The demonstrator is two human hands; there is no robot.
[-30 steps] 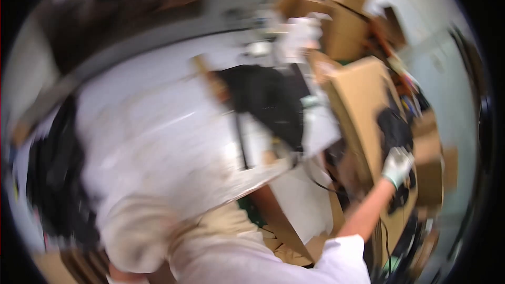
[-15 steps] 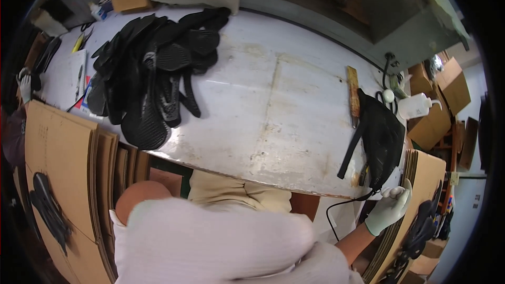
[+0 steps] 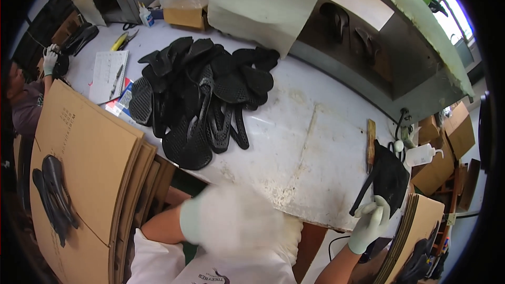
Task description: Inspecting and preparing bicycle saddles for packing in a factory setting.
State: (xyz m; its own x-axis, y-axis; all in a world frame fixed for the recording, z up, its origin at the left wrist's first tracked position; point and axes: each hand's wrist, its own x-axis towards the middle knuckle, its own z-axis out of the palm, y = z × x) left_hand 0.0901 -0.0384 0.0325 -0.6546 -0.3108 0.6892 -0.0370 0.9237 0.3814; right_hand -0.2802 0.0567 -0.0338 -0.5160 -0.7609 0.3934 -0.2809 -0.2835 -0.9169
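My left hand (image 3: 239,223), in a white glove with a pale green cuff, is in front of my chest. It is smeared by motion, so its fingers cannot be made out. At the table's front right, my gloved right hand (image 3: 370,224) has loosely bent fingers. It overlaps the lower edge of a black fabric piece with a strap (image 3: 390,179), and nothing shows in its grasp. A heap of black, textured, saddle-shaped pieces (image 3: 192,139) lies on the white table (image 3: 273,142), left of centre.
Cardboard stacks stand at left (image 3: 87,168) and right (image 3: 415,226), with black pieces on them. A wooden-handled tool (image 3: 371,142) and white squeeze bottle (image 3: 421,154) lie to the right. A grey cabinet (image 3: 347,73) is behind. Another person's gloved hand (image 3: 50,59) is far left.
My left forearm and blurred glove have come into view before my chest. The right hand now overlaps the black fabric. The view has shifted, showing more of the cabinet and the other person.
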